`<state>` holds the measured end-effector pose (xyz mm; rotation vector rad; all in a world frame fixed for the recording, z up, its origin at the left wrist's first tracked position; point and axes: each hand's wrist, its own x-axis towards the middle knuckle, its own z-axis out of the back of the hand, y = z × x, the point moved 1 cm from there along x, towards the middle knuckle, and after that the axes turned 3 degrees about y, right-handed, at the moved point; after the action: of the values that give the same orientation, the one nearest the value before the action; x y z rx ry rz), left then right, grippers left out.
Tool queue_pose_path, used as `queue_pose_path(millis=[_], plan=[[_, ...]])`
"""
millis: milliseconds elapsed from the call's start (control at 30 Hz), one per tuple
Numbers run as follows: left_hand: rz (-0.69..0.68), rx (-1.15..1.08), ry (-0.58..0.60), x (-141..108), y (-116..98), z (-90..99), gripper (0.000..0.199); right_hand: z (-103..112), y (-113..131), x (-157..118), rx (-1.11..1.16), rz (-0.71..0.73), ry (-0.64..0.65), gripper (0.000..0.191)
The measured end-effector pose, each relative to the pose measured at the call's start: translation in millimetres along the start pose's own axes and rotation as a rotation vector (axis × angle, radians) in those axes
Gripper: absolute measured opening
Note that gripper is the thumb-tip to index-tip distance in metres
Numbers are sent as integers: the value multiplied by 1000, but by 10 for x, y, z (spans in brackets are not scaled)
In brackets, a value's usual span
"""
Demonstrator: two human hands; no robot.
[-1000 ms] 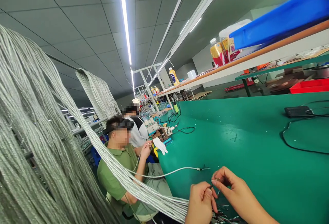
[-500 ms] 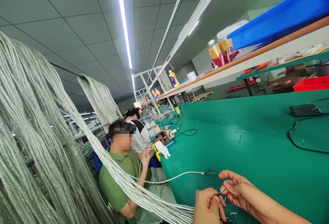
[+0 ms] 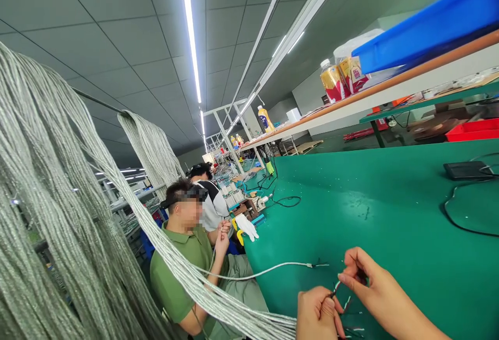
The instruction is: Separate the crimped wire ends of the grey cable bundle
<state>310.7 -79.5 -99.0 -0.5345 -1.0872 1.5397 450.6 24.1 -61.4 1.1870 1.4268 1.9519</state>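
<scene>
Closest in view, the left hand (image 3: 318,315) has its grip closed, fingers curled round a thin dark wire (image 3: 333,291) whose tip pokes out above the knuckles. The right hand (image 3: 374,285) is just beside that tip, fingers half curled; whether its grip holds anything, I cannot tell. A few loose thin wires (image 3: 353,328) lie under the hands. One white cable (image 3: 268,272) runs across the surface (image 3: 390,199), ending in thin wires near the hands, though apart from them.

Two hanks of braided silver cable hang over a rail (image 3: 97,100): a big hank (image 3: 58,184) sweeping down to just beside the left hand, and a smaller one (image 3: 150,147) further along.

Two co-workers sit past it. One, in a green polo (image 3: 183,262), holds a cable in both hands; the other (image 3: 206,207) sits beyond. One white glove (image 3: 246,227) lies on the green surface, and a black pad (image 3: 465,170) with black cable sits to the right.

Higher up, a shelf carries one blue tray (image 3: 429,30) and two bottles (image 3: 332,82); a red tray (image 3: 472,130) sits lower. Long ceiling lights run down the room
</scene>
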Motion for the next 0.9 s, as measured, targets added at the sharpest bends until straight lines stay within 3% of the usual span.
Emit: queue_pose_path(millis=[133,367,633,800,900], plan=[[10,-43,-4,-6,-47,5,45,-28,75,-107,-190,96,-41,22],[14,-90,1,-34,-129,24,45,7,-102,62,113,-13,10,24],[4,-54,16,-17,-164,42,46,-7,-89,86,208,-19,86,21],[-13,14,21,-52,-283,75,42,-41,-234,137,339,-193,95,34],[-8,29,28,-68,-339,85,39,-25,-240,136,270,-175,52,33]])
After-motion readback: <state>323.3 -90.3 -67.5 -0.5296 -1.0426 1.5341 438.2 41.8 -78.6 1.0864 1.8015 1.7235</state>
